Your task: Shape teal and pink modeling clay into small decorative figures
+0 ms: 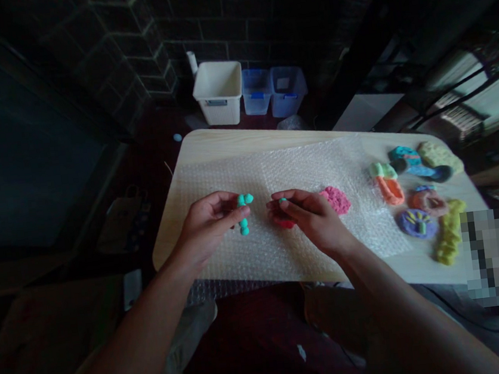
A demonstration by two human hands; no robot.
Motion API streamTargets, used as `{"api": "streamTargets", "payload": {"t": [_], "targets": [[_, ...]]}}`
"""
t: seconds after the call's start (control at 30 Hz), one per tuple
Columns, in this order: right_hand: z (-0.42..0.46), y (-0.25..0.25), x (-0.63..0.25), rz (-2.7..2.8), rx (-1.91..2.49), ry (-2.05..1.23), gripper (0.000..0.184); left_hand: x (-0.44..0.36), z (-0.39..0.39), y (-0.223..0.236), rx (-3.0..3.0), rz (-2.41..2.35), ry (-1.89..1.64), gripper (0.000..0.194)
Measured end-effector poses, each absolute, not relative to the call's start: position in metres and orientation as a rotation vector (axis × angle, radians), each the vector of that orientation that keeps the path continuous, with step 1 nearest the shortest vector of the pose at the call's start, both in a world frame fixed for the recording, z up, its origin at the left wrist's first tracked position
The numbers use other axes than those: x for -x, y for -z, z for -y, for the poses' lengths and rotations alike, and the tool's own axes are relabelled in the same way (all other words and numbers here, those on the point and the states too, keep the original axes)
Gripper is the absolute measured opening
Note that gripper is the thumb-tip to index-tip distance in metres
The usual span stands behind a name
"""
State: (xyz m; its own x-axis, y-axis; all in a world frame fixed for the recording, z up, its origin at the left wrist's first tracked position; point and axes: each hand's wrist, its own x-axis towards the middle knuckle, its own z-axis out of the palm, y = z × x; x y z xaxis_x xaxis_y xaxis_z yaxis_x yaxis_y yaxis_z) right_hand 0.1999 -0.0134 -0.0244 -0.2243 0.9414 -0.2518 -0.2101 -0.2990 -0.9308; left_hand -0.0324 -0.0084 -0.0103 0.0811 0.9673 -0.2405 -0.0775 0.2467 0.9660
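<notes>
Between the thumb and fingers of my left hand (pixel 211 221) is a teal string of clay-like balls (pixel 244 228), bent at its top. My right hand (pixel 309 213) pinches a small teal ball (pixel 283 202) at its fingertips. The two hands are apart, both above the bubble wrap (pixel 231 261). Just under my right fingers lies a red lump (pixel 284 223), partly hidden by them. A bumpy pink lump (pixel 337 200) rests on the wrap beyond my right hand, part of it behind the knuckles.
On the table's (pixel 421 272) right side are several coloured clay-like pieces, among them an orange and green one (pixel 389 189), a purple disc (pixel 417 224) and a yellow strip (pixel 450 233). A white bin (pixel 220 94) and two blue-tinted tubs (pixel 257 93) stand on the floor behind.
</notes>
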Motion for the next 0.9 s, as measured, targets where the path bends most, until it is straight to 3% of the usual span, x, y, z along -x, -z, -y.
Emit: {"api": "streamTargets", "payload": {"t": [0.17, 0.33, 0.47, 0.7, 0.9], "targets": [[0.0162, 0.0159, -0.1965, 1.031, 1.143, -1.766, 0.05, 0.0327, 0.0088, 0.0118, -0.991, -1.198, -1.014, 0.035], [0.0159, 0.0146, -0.1978, 1.075, 1.152, -1.592, 0.037, 0.0331, 0.0092, 0.0119, -1.0, -1.189, -1.014, 0.035], [0.0143, 0.0186, -0.1971, 1.009, 1.121, -1.705, 0.035, 0.0331, 0.0086, 0.0113, -0.996, -1.2, -1.0, 0.035], [0.0167, 0.0171, -0.1965, 1.055, 1.155, -1.741, 0.05, 0.0333, 0.0089, 0.011, -0.996, -1.198, -1.016, 0.036], [0.0148, 0.0193, -0.1985, 1.037, 1.133, -1.601, 0.031, 0.0332, 0.0093, 0.0123, -0.975, -1.19, -1.024, 0.037]]}}
